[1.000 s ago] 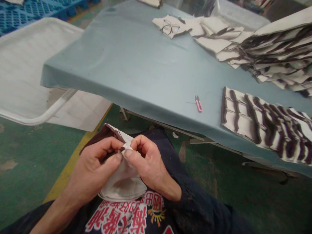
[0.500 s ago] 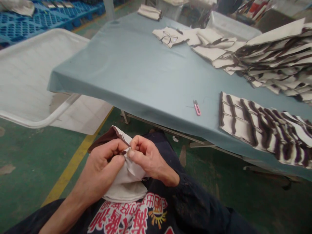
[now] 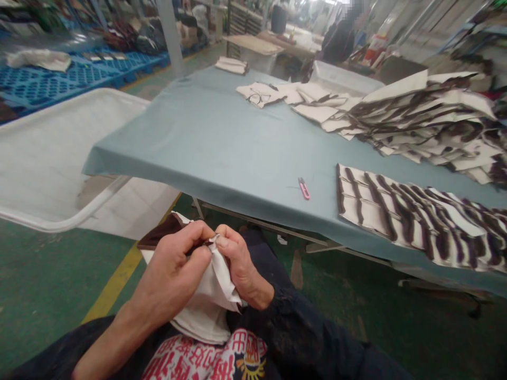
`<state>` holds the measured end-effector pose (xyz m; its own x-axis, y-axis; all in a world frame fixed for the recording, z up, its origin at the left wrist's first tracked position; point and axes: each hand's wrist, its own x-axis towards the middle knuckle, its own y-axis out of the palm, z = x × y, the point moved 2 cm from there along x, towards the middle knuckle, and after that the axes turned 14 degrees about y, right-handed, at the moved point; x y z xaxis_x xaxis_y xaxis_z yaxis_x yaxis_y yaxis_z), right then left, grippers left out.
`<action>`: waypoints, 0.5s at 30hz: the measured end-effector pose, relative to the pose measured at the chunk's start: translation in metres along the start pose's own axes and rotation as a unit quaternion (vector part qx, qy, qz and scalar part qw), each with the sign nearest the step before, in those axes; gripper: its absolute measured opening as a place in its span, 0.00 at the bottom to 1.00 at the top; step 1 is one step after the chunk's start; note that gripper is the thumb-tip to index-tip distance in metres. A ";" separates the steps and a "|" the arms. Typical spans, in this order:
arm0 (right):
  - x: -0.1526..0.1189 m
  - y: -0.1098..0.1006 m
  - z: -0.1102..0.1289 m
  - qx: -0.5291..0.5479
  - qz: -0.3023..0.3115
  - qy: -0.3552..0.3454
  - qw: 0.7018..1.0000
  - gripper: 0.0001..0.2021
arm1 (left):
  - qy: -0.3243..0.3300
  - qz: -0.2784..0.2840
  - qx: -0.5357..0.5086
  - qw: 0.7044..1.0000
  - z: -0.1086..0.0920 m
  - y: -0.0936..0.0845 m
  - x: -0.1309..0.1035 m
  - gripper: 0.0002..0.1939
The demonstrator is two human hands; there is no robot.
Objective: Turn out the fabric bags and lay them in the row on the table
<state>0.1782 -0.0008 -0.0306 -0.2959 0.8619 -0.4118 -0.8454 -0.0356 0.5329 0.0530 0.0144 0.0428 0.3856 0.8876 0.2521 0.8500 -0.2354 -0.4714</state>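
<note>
A white and brown piece of sewn fabric (image 3: 206, 306) lies over my lap, its upper edge bunched between my hands. My left hand (image 3: 174, 269) pinches that edge with thumb and forefinger, a bit of brown showing at the grip. Close against it, my right hand (image 3: 237, 264) pinches the same edge from the other side, fingertips nearly touching the left ones. The brown part of the fabric sticks out behind my left hand. Pink thread snips (image 3: 303, 188) rest on the blue-grey table (image 3: 222, 142) beyond my hands.
Overlapping white and brown fabric pieces (image 3: 380, 206) lie along the table's right, with a heaped pile (image 3: 428, 116) behind. Glasses (image 3: 258, 96) rest on fabric at the back. A white plastic bin (image 3: 59, 227) stands left, near a blue pallet (image 3: 103, 71). A person (image 3: 340, 37) is in the background.
My view has tilted up, so the table and background sit lower in the picture. Both hands still pinch the fabric edge; the right hand has turned more upright beside the left.
</note>
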 end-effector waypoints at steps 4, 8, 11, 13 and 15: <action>-0.003 -0.007 0.008 -0.060 -0.002 -0.027 0.998 0.24 | 0.025 0.033 -0.055 0.998 0.009 -0.011 -0.001 0.11; -0.005 -0.023 0.033 -0.171 -0.036 -0.090 0.981 0.15 | 0.041 0.064 -0.072 0.995 0.012 -0.036 0.000 0.11; -0.021 -0.021 0.075 -0.267 -0.066 -0.232 0.933 0.09 | 0.070 0.088 -0.060 0.992 0.000 -0.049 0.007 0.12; -0.032 -0.010 0.102 -0.360 -0.013 -0.292 0.886 0.09 | 0.087 0.111 -0.051 0.989 -0.013 -0.050 0.014 0.13; -0.040 0.002 0.122 -0.445 0.042 -0.331 0.831 0.12 | 0.082 0.104 -0.047 0.990 -0.026 -0.049 0.020 0.12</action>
<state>0.2429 0.0267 0.0768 -0.3097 0.9165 0.2530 -0.9157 -0.2159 -0.3389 0.0281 0.0337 0.0927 0.6025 0.7415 0.2952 0.7726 -0.4491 -0.4488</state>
